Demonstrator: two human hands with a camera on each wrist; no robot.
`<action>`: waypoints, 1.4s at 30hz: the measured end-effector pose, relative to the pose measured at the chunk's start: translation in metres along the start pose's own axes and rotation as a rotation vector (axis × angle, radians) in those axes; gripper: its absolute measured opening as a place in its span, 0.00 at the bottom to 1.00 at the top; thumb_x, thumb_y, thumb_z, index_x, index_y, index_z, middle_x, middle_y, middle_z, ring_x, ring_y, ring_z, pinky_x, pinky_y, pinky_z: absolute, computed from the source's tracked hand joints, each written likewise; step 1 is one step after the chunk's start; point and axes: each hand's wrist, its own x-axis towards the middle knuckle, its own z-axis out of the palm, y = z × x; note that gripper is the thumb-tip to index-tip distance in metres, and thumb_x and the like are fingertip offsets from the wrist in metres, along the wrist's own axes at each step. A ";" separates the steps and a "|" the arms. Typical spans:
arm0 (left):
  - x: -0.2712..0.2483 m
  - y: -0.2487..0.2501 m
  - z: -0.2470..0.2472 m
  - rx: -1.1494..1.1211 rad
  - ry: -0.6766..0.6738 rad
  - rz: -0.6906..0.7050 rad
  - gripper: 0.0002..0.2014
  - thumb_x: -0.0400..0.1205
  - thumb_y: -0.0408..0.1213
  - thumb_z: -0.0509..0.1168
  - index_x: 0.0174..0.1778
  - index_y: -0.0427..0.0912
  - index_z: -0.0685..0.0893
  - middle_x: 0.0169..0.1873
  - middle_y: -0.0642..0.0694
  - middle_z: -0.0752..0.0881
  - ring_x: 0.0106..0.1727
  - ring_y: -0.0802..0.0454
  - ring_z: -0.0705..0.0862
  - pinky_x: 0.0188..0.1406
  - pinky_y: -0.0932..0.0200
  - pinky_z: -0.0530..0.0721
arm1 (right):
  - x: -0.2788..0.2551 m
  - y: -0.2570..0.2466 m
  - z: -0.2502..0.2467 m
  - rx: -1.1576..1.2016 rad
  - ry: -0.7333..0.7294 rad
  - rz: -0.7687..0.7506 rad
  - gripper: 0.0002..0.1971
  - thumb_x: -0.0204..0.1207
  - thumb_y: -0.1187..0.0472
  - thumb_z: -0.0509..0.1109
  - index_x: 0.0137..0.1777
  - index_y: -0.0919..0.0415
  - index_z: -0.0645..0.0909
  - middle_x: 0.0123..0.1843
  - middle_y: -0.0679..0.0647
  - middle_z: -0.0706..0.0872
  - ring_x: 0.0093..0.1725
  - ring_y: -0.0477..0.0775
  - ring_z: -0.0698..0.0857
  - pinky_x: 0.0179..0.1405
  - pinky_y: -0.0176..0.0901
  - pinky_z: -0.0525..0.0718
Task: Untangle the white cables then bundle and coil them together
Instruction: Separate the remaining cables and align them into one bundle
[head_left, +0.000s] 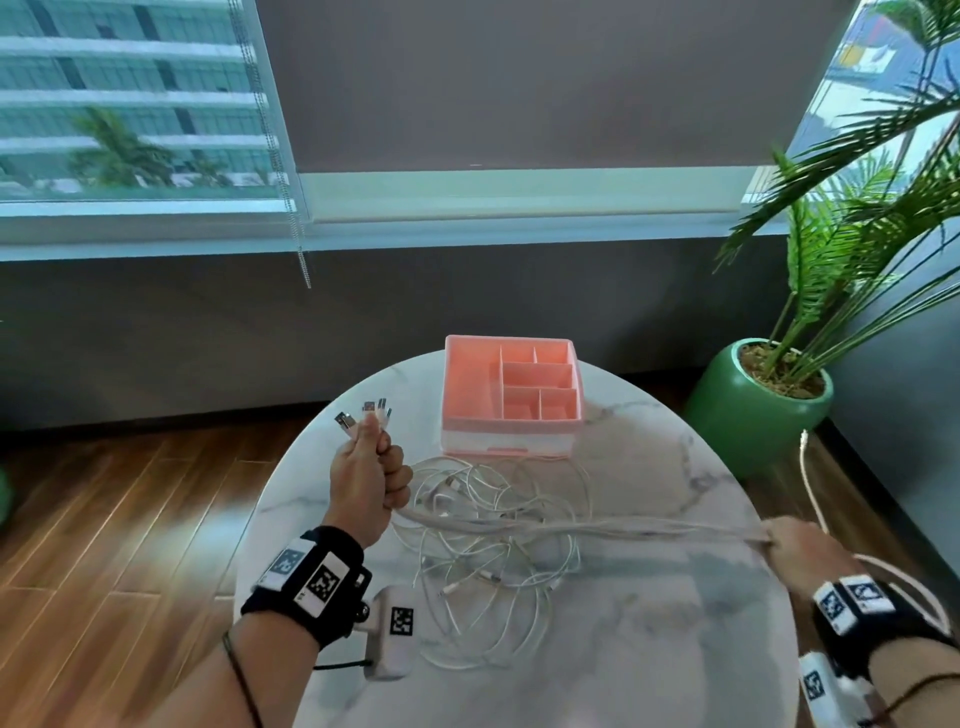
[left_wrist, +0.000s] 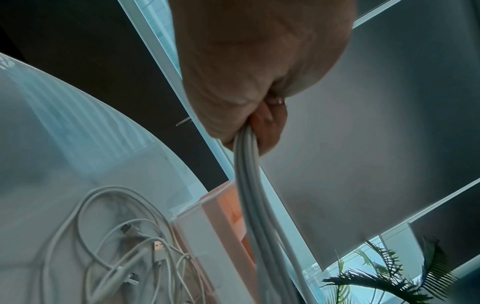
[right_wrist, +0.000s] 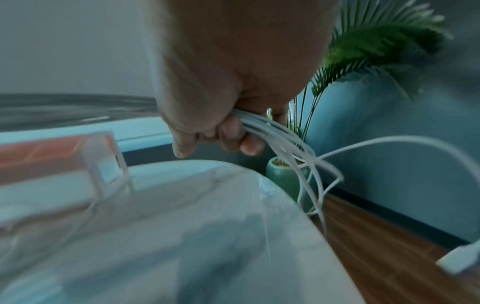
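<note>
The white cables (head_left: 571, 527) run as a taut bundle above the round marble counter (head_left: 649, 649), stretched between both hands. The left hand (head_left: 366, 480) has its grip curled tight round one end, metal plugs (head_left: 363, 413) sticking up past the thumb. The right hand (head_left: 797, 545), at the counter's right edge, has its grip closed on the other end, loose tails looping off beyond it. More cable lies tangled on the counter below, just before a pink organiser (head_left: 511, 395). A potted palm (head_left: 758, 410) stands on the floor.
</note>
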 end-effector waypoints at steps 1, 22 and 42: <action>-0.001 0.001 -0.004 0.003 0.012 -0.002 0.23 0.91 0.54 0.53 0.31 0.48 0.66 0.20 0.53 0.60 0.17 0.58 0.55 0.16 0.71 0.58 | 0.003 0.000 0.022 -0.044 -0.089 -0.006 0.13 0.79 0.48 0.62 0.34 0.50 0.76 0.49 0.58 0.90 0.54 0.65 0.89 0.50 0.50 0.83; -0.030 0.003 -0.027 0.120 -0.055 -0.129 0.22 0.90 0.55 0.55 0.32 0.48 0.66 0.24 0.51 0.58 0.20 0.57 0.54 0.18 0.71 0.55 | -0.071 -0.300 0.043 0.158 -0.400 -0.680 0.12 0.85 0.56 0.63 0.57 0.57 0.87 0.55 0.54 0.90 0.55 0.55 0.87 0.53 0.42 0.79; -0.032 0.006 -0.024 0.187 -0.115 -0.079 0.22 0.89 0.56 0.54 0.33 0.47 0.66 0.24 0.51 0.60 0.22 0.56 0.54 0.18 0.68 0.55 | -0.074 -0.287 0.039 0.400 -0.228 -0.446 0.09 0.71 0.71 0.70 0.36 0.57 0.78 0.35 0.52 0.86 0.28 0.50 0.88 0.27 0.40 0.85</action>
